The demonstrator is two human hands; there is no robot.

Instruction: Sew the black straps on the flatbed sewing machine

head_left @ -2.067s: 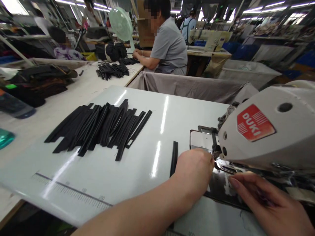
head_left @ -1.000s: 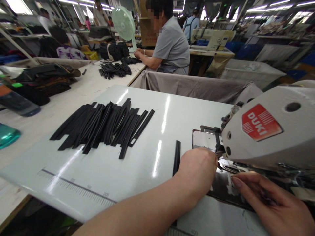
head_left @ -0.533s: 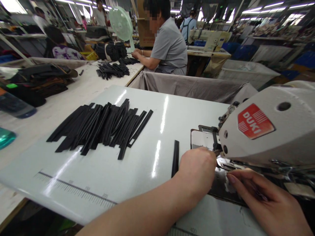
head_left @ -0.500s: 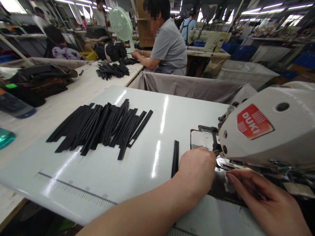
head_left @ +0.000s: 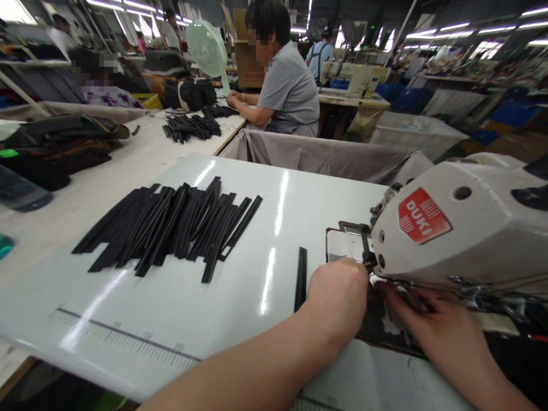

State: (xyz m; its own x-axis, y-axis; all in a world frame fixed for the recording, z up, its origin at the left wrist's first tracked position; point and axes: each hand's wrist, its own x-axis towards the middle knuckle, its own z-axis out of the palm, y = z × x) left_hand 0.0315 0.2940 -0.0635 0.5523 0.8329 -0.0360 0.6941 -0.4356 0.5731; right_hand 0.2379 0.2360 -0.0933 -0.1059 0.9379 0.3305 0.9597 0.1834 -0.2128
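My left hand (head_left: 338, 299) is closed at the left side of the sewing machine (head_left: 483, 217), knuckles up. Its fingertips are turned away, and whatever they hold is hidden. My right hand (head_left: 436, 322) reaches beneath the machine head, close to the needle area. Its fingers are blurred and partly covered, so their grip does not show. A black fabric strip (head_left: 301, 274) lies on the white machine table (head_left: 240, 319) just left of my left hand, partly behind my forearm. Farther left is a loose pile of similar black strips (head_left: 166, 225).
A grey cloth-lined bin (head_left: 325, 151) borders the table's far edge. Beyond it, a co-worker in a grey shirt (head_left: 289, 85) sits near more black strips (head_left: 190, 127). A pale green fan (head_left: 206, 48) stands there. Folded dark garments (head_left: 72, 137) and a bottle (head_left: 23, 188) are at left.
My right hand has moved inward and up, its fingers now under the machine head. My left hand stays closed beside the machine. The whole view has shifted slightly.
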